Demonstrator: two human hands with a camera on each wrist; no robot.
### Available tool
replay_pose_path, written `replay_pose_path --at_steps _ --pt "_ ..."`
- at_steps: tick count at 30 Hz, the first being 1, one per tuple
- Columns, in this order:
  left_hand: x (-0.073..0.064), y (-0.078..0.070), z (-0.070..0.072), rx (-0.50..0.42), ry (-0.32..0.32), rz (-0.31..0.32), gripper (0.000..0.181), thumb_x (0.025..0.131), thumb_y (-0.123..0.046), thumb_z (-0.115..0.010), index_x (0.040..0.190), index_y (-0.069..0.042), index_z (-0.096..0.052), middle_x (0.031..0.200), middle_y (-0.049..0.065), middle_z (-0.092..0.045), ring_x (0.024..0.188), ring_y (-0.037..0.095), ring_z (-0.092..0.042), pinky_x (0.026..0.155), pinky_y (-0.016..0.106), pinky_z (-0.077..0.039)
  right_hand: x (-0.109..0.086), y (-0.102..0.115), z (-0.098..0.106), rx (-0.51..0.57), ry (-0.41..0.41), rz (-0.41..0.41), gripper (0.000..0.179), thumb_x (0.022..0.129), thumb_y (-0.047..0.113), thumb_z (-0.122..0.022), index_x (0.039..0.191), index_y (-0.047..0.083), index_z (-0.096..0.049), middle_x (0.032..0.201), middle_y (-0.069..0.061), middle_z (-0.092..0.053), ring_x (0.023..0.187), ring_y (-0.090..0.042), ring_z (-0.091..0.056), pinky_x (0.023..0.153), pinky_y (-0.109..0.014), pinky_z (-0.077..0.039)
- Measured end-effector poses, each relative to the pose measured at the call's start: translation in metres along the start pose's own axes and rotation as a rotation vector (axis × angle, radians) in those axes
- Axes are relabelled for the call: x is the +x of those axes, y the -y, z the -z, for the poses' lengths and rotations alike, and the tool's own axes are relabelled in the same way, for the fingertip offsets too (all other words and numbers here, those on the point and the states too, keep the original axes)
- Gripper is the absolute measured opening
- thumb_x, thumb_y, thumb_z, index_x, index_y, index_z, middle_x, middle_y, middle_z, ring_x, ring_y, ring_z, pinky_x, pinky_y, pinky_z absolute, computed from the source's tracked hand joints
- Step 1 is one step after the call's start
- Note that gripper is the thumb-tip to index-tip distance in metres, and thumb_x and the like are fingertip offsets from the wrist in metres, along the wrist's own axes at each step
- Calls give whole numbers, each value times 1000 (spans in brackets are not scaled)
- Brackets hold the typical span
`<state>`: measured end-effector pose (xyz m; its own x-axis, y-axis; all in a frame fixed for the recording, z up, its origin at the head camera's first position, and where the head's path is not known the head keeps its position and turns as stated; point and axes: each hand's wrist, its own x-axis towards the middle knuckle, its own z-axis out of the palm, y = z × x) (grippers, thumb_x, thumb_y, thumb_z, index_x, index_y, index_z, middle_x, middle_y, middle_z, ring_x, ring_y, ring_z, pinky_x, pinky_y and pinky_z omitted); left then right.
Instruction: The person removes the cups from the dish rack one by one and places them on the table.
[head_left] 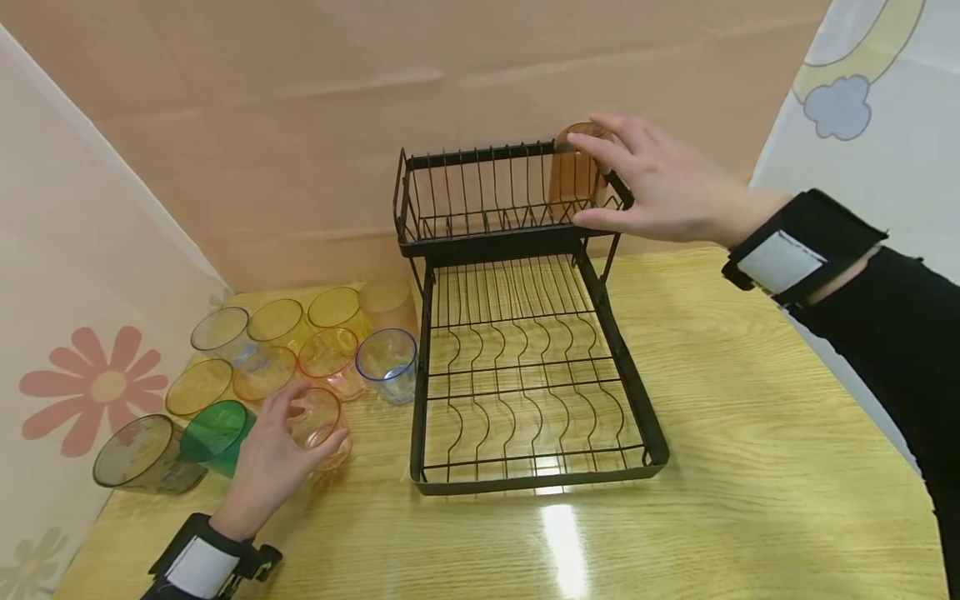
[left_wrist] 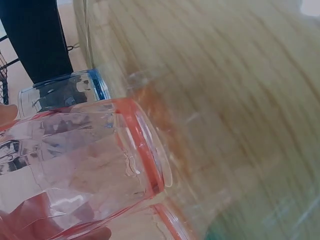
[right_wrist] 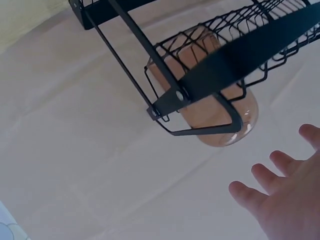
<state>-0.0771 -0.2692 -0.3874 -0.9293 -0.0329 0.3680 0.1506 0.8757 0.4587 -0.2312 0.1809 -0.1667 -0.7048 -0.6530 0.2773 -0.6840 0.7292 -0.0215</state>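
Observation:
My left hand (head_left: 273,458) grips a clear red-rimmed glass (head_left: 318,419), thumb on one side and fingers on the other. In the left wrist view this red-rimmed glass (left_wrist: 80,165) fills the lower left, with fingertips (left_wrist: 7,115) at its edge. At the right end of the rack's upper tier stands an amber-brown glass (head_left: 572,177), bottom up. Beside it my right hand (head_left: 660,179) has its fingers spread. The right wrist view shows a gap between that hand (right_wrist: 285,185) and the brown glass (right_wrist: 210,120).
A black two-tier dish rack (head_left: 540,483) occupies the table's middle. Left of it stand several glasses, among them a blue-rimmed glass (head_left: 387,367), a green glass (head_left: 217,437), a grey glass (head_left: 142,458) and a yellow glass (head_left: 333,308). A peach cloth backdrop (head_left: 300,167) hangs behind.

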Motion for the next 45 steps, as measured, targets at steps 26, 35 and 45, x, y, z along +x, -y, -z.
replay_pose_path --at_steps 26,35,45 --pt "16 -18 39 463 -22 -321 87 68 -69 -58 117 2 -53 97 23 -59 75 39 -56 32 35 -33 64 -17 17 -52 169 -257 88 84 67 -35 145 20 8 148 -18 16 132 -42 9 97 -64 -9" --pt "46 -35 63 491 -100 -475 95 75 -80 -32 120 2 -50 112 27 -52 99 45 -50 76 55 -42 71 -20 18 -62 157 -270 88 84 67 -34 146 19 6 148 -20 14 133 -41 7 99 -61 -6" --pt "80 -93 65 481 -61 -398 105 68 -78 -46 147 -17 -15 148 19 -16 135 37 -5 100 60 -2 81 -18 14 -57 179 -277 89 84 68 -33 146 18 6 148 -21 13 132 -43 7 100 -60 -6"
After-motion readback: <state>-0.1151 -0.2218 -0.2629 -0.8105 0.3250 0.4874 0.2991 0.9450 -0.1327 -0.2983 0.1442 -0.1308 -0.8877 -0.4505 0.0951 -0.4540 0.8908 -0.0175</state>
